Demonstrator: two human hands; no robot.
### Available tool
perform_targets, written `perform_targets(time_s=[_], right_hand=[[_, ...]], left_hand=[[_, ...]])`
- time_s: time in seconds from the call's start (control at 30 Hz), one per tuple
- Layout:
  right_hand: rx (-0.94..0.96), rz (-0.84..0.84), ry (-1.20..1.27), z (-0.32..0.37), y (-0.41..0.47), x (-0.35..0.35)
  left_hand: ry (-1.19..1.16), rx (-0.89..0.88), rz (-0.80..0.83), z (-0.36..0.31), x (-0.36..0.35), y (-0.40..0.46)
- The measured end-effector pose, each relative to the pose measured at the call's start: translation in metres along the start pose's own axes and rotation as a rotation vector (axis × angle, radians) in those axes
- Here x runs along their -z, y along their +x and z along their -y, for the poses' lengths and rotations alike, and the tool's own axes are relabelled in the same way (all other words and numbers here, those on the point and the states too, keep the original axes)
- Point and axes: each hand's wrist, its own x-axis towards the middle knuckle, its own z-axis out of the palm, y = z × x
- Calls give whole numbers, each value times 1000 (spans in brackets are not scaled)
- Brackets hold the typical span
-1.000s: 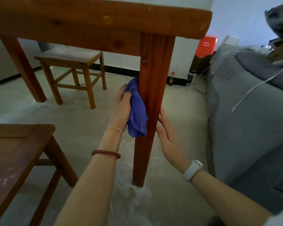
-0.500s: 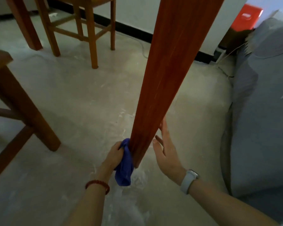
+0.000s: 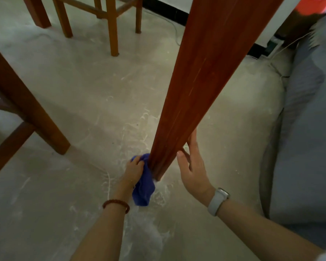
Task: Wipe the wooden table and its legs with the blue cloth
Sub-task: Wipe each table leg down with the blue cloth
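Note:
A reddish wooden table leg [image 3: 199, 78] runs from the top right down to the floor at the centre. My left hand [image 3: 134, 171] grips the blue cloth [image 3: 144, 187] and presses it against the left side of the leg, right at its foot. The cloth's loose end hangs down to the floor. My right hand [image 3: 193, 166] is flat and open against the leg's right side, fingers pointing up, just above the foot. The table top is out of view.
A dark wooden bench or stool leg [image 3: 28, 112] stands at the left. A light wooden chair [image 3: 112, 25] is at the back. A grey sofa [image 3: 309, 129] fills the right side. The concrete floor [image 3: 94, 95] is dusty with white scuffs.
My left hand slid the cloth down the leg from mid-height to the foot. My right hand followed down the other side. My view tilted down toward the floor.

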Motion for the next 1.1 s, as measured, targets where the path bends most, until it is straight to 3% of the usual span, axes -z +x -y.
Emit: perform_targets(time_s=[0.1, 0.23, 0.33, 0.43, 0.5, 0.67, 0.73, 0.87, 1.1], right_hand=[[-17, 0, 18, 0, 0, 0], [-57, -5, 27, -2, -4, -3], [-262, 27, -45, 2, -13, -10], [-562, 343, -170, 17, -29, -18], [-643, 514, -100, 42, -37, -26], [-496, 793, 42, 145, -46, -38], [-477, 777, 2, 180, -51, -40], [-627, 635, 33, 246, -58, -25], [-524, 685, -38, 370, -54, 38]], left_hand=[[185, 142, 34, 19, 2, -17], [184, 75, -28, 12, 13, -46], [147, 54, -119, 1, 33, -74], [32, 67, -247, -9, 54, -116], [-79, 115, -310, -23, 67, -152], [-375, 164, -363, -80, 92, -251], [-373, 119, -314, -103, 103, -292], [-228, -21, -382, -141, 130, -366], [-32, -53, -456, -230, 168, -473]])
